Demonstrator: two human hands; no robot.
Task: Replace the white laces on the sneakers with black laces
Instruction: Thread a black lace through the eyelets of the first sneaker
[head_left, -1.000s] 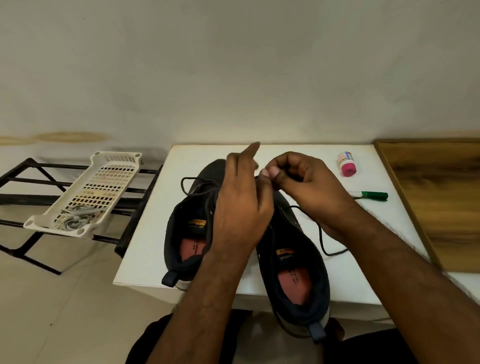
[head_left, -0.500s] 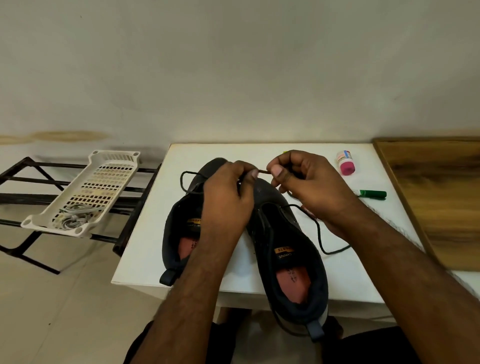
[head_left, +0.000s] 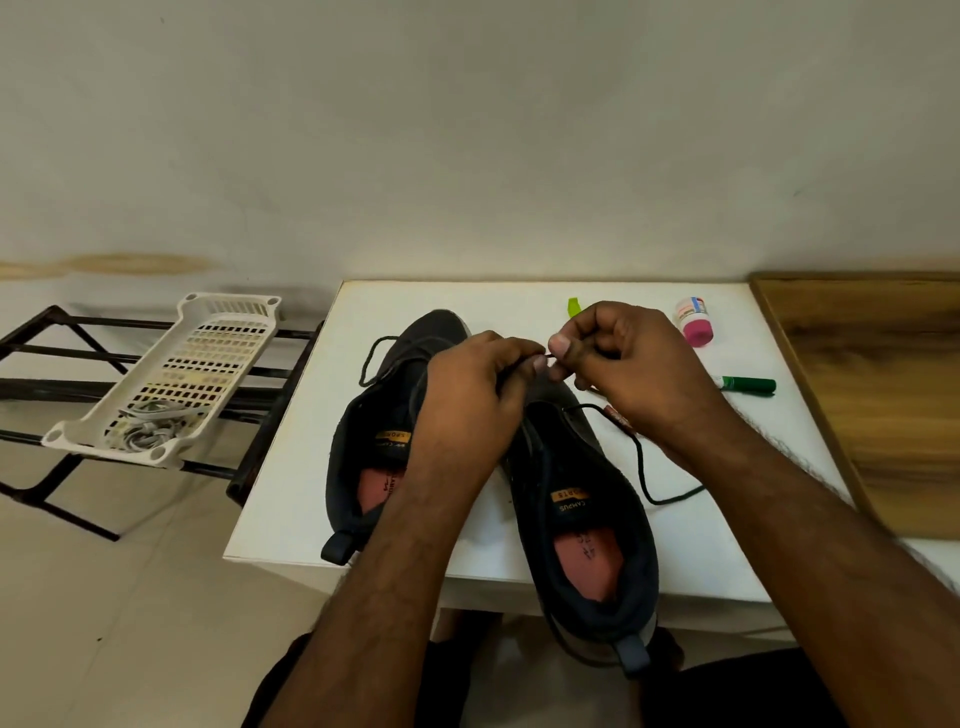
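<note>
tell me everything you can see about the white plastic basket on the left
The white plastic basket is a long, shallow tray with a perforated slotted floor, a raised rim and round holes at its corners. It rests tilted on a black metal rack left of the white table, its far end higher. A tangle of pale laces or cords lies at its near, lower end. Neither hand touches it.

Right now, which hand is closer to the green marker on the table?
Right. The right hand is just left of the green marker; the left hand is farther left, over the sneakers.
</note>
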